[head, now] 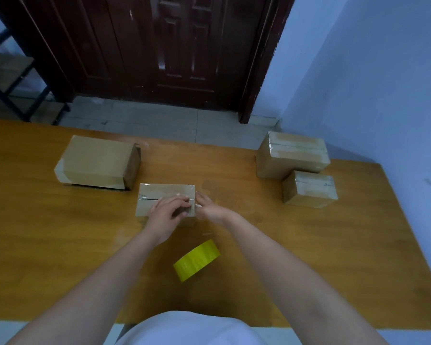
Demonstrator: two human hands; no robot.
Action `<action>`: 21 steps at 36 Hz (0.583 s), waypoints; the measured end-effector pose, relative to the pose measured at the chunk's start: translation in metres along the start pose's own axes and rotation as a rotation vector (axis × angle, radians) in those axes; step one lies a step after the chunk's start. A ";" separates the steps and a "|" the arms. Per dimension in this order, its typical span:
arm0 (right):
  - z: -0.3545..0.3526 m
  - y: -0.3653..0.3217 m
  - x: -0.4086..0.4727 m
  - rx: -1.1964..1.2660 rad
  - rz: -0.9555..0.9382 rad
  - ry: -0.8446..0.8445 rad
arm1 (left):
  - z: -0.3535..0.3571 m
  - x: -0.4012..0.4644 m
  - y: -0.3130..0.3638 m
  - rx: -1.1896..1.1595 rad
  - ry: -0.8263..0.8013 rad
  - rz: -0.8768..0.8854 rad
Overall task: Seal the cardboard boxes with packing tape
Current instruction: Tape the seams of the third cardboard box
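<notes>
Our left hand [168, 210] presses flat on the small box [166, 199]; right hand [207, 207], blurred at its 3 o'clock edge, grip unclear. We should smooth tape firmly.

The single head-worn view looks forward and steeply down from above the near edge of the bench [60, 245], close over it, facing the dark door [159, 46] beyond the bench's far edge.

Small box [166, 199] mid-table [35, 245]; tape roll [196, 260] in front of it, larger box [97, 161] behind-left, two boxes [294, 155] [309, 189] far right.
</notes>
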State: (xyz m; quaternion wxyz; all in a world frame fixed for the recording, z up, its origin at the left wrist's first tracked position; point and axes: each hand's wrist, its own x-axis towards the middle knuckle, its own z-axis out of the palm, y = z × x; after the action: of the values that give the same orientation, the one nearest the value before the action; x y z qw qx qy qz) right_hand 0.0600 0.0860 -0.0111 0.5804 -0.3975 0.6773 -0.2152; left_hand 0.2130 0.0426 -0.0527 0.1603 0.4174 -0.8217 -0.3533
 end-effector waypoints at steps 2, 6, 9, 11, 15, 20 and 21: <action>-0.009 0.009 0.006 -0.020 -0.012 0.128 | -0.001 0.000 0.000 0.018 -0.011 0.000; -0.011 0.023 0.003 -0.262 -0.052 0.270 | 0.000 0.000 0.000 0.017 0.004 0.005; -0.006 0.035 -0.003 -0.553 -0.134 0.229 | 0.000 -0.001 0.000 0.021 0.007 0.003; -0.001 0.036 -0.005 -0.739 -0.197 0.222 | 0.000 -0.001 0.000 0.024 0.005 0.004; 0.010 0.033 -0.001 -0.925 -0.265 0.277 | 0.000 -0.002 0.000 0.014 0.002 0.001; 0.009 0.033 0.004 -1.078 -0.407 0.345 | 0.001 -0.001 -0.001 0.009 -0.003 -0.006; 0.008 0.032 0.004 -1.120 -0.426 0.343 | 0.001 -0.001 -0.001 0.009 -0.002 0.000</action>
State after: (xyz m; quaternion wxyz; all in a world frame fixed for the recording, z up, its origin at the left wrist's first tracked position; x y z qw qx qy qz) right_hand 0.0588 0.1030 -0.0391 0.1110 -0.7279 0.6767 0.0008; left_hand 0.2133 0.0436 -0.0544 0.1575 0.4179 -0.8234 -0.3501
